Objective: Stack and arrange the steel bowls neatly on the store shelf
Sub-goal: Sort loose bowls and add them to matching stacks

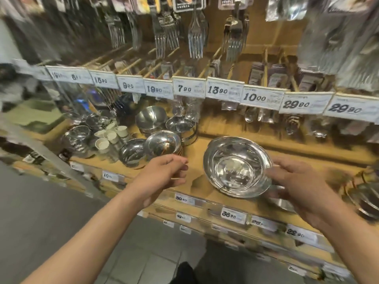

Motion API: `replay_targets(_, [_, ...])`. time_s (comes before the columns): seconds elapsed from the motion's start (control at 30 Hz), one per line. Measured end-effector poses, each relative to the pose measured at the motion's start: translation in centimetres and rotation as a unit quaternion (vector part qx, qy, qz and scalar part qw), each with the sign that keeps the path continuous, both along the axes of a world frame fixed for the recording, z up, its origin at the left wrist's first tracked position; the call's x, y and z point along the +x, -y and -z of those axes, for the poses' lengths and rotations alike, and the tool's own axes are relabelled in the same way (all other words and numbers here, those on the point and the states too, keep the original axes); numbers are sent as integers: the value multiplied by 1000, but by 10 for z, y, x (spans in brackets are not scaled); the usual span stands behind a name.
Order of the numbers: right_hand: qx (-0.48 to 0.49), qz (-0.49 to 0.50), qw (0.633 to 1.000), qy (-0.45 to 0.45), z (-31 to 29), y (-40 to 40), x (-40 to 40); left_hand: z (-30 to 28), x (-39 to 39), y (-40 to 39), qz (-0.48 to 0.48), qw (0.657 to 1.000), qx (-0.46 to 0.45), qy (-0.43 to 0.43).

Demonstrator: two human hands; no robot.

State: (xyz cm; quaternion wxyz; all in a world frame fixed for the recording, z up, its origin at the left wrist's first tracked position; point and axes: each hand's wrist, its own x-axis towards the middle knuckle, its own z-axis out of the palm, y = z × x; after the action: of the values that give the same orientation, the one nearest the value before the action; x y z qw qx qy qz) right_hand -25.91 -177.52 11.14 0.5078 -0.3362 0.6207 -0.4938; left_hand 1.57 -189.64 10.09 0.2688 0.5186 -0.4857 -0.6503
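Observation:
A large shiny steel bowl [235, 167] is tipped toward me over the wooden shelf [194, 146]. My right hand [303, 187] grips its right rim, and another steel bowl [282, 202] shows partly under that hand. My left hand [162, 175] hovers with loosely curled fingers just in front of a small stack of steel bowls [162, 144]; it holds nothing. More small steel bowls sit to the left [131, 152] and behind [150, 117], with a straight-sided steel bowl [180, 126] at the back.
White-capped jars [110, 136] and wrapped steel bowls [77, 138] stand at the shelf's left. Price tags [223, 90] line the rail above, with packs of forks [195, 37] hanging over it. A wire-framed steel item [363, 193] sits at the far right.

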Motion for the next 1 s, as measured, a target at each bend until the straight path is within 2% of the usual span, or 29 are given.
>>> replay_targets(0.13, [15, -53, 998, -16, -1, 23, 39, -11, 18, 3, 7, 1000, 2, 2])
replay_targets(0.23, [36, -54, 998, -25, 2, 45, 63, -18, 33, 10, 46, 999, -8, 25])
replay_targets(0.37, [57, -28, 997, -32, 7, 79, 94, -15, 58, 32, 53, 996, -30, 58])
replay_targets(0.5, [47, -12, 998, -46, 14, 119, 123, -8, 80, 74, 13, 992, -68, 110])
replay_targets(0.63, [38, 17, 999, -34, 24, 167, 146, 2, 93, 132, 9, 995, -48, 90])
replay_targets(0.83, [57, 87, 990, -94, 53, 217, 171, 31, 104, 206, 53, 993, -30, 99])
replay_targets(1.0, [60, 143, 985, -79, 74, 227, 173, 52, 93, 229, 94, 982, -51, 154])
